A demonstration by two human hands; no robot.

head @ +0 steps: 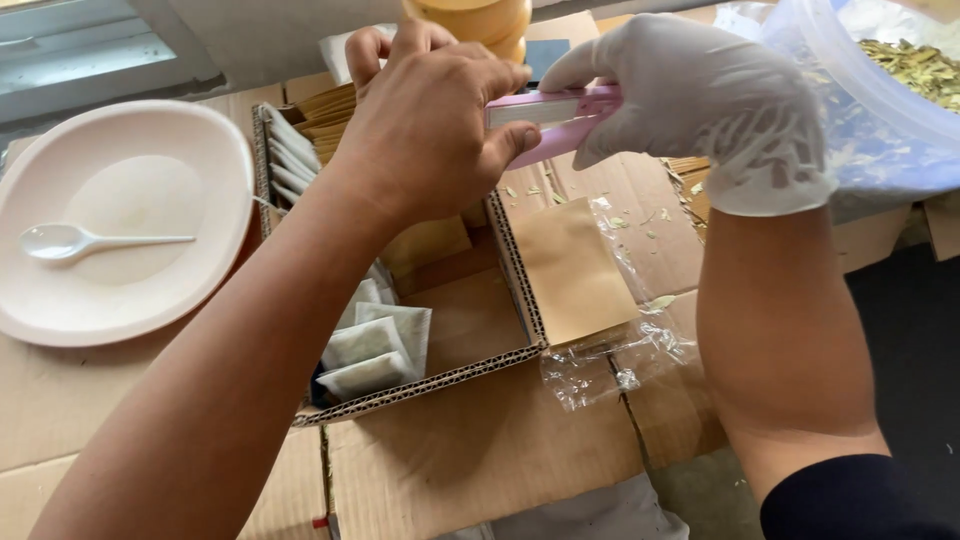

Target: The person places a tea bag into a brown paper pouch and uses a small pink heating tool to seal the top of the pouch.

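A pink handheld sealer (558, 120) is held level above the far end of a shallow cardboard tray (520, 262). The left hand (425, 120), bare, is curled closed over the sealer's near end, thumb beneath; the right hand (690, 95), in a white glove, is closed around its far end, fingers on top. Whether a sachet is pinched in the sealer cannot be told: the left hand hides that part.

Risks, as judged: the two hands crowd one short tool, so a fingertip could be nipped if the tool closes on it; a sachet fed in crooked would seal unevenly and might leak; the right forearm stands close to a loose clear plastic bag (615, 355) and a tan paper pouch (572, 270) just right of the tray, which a sweep of the arm could drag off.

Inside the tray lie white filled sachets (372, 350) at its near left corner, and a row of packed sachets (290, 155) along its left wall. Left of the tray rests a pale plate (200, 150) bearing a white plastic spoon (75, 240). Right of the tray and beyond it, a clear plastic tub (880, 110) holds dried leaves (915, 65); leaf crumbs are scattered near it.

The tabletop (480, 460) is covered with flattened brown cardboard. Beyond the plate, a pale ledge resembling a window sill (90, 50) is visible.
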